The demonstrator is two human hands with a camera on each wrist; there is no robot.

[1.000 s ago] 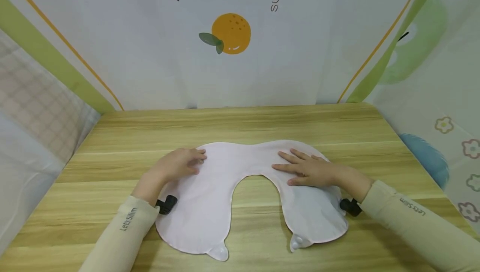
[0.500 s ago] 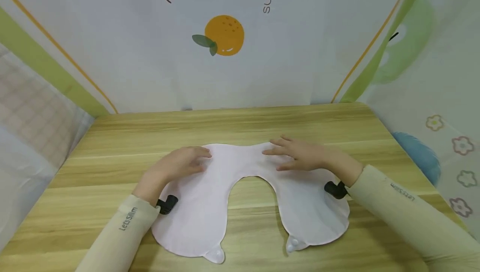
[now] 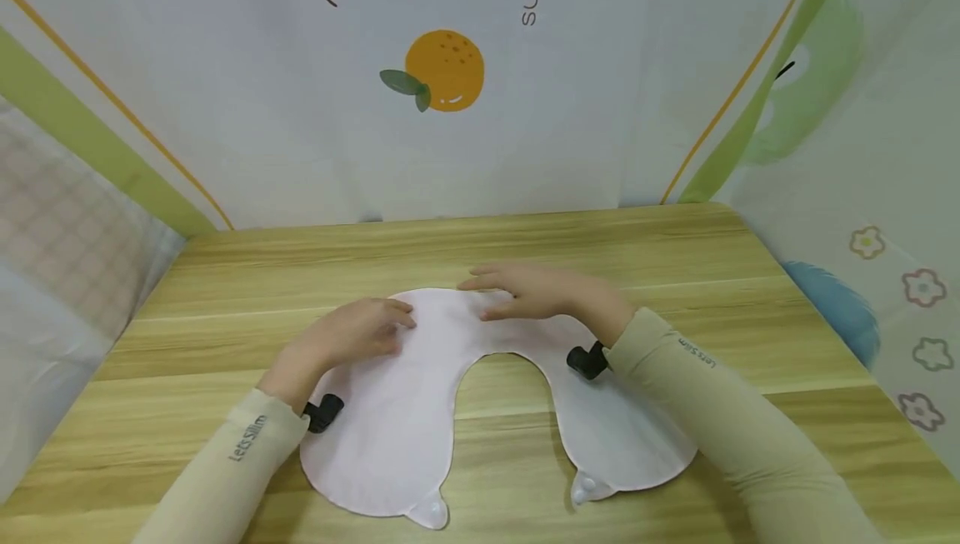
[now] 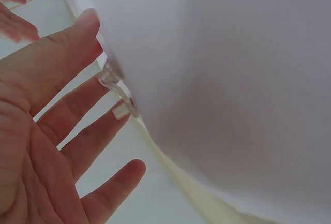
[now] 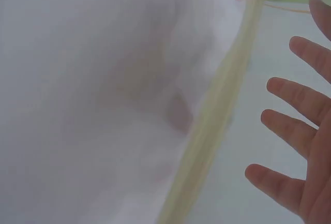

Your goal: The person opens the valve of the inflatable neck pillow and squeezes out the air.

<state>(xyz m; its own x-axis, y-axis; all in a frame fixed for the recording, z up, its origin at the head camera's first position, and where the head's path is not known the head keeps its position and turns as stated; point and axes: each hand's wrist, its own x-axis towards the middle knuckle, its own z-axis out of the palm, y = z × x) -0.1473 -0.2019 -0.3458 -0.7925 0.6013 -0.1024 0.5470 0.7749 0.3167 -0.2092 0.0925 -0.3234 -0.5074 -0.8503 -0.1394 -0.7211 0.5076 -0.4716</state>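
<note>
A flat, deflated pale pink U-shaped neck pillow (image 3: 405,411) lies on the wooden table (image 3: 225,277), its two lobes pointing toward me, each ending in a small valve tab (image 3: 430,514). My left hand (image 3: 352,331) rests flat on the pillow's upper left part, fingers straight. My right hand (image 3: 525,290) lies flat with spread fingers on the top middle of the arch, close to the left hand. The wrist views show the open palms, left hand (image 4: 57,131) and right hand (image 5: 297,146), beside the pink fabric (image 4: 232,79).
A printed curtain with an orange (image 3: 444,69) and lettering hangs behind the table. Patterned fabric walls close in both sides. Black wrist-camera mounts (image 3: 322,412) sit at both cuffs. Bare wood lies beyond the pillow and along the table's front edge.
My right hand has slid leftward along the pillow's top, from the right lobe to the middle of the arch. The left hand has stayed nearly in place.
</note>
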